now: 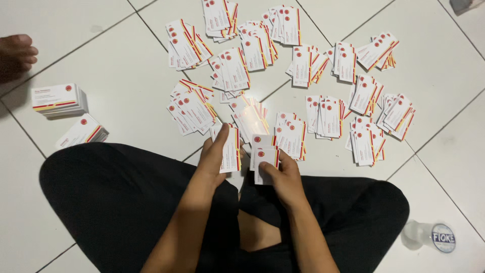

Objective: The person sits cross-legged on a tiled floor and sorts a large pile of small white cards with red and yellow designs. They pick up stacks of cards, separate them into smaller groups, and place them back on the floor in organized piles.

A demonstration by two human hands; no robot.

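Head view: both hands' grip pinches white cards [264, 156] edgewise.

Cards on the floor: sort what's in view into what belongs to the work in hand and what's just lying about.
In the work:
- left hand holding a stack of cards
- right hand holding a few cards
- fanned card piles spread on the tiles
- two neat card stacks

Lying about:
- clear plastic cup
- another person's foot

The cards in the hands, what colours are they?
White cards with a red round mark and red-and-yellow stripes along one edge, seen in the head view.
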